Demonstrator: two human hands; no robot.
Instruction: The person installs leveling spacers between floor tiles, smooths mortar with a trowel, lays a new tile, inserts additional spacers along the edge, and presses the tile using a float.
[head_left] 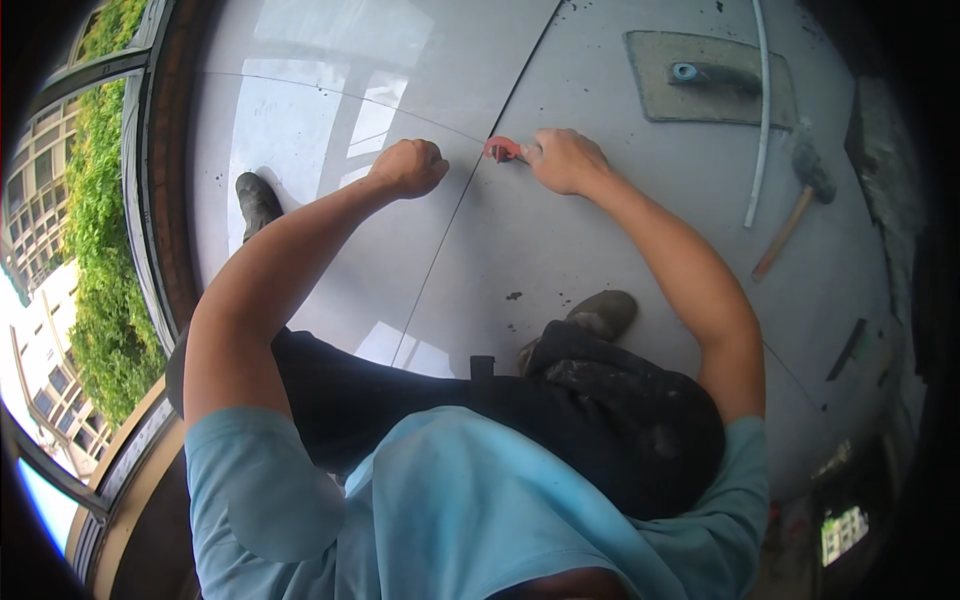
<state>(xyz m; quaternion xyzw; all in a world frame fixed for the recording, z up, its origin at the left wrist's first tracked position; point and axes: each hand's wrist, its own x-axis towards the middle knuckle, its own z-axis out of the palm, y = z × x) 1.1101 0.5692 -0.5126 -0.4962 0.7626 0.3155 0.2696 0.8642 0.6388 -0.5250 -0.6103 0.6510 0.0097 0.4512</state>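
Large glossy grey tiles (pixel 330 250) cover the floor in front of me, and dark joint lines run between them. My right hand (pixel 567 160) is closed around a small red tool (pixel 500 148) with a rounded head and a dark part inside it. That head sits where the tile joints cross; I cannot tell its exact kind. Just left of the crossing, my left hand (pixel 408 168) is curled into a fist, knuckles up, low over the tile. Whatever its fingers may hold is hidden.
At the far right lies a flat trowel (pixel 655 95), with a long pale strip (pixel 763 110) across it. A rubber mallet (pixel 815 172) is nearer, beside rubble. My boots (pixel 610 312) rest on the tiles. A window frame (pixel 135 190) borders the left; dark crumbs dot the floor.
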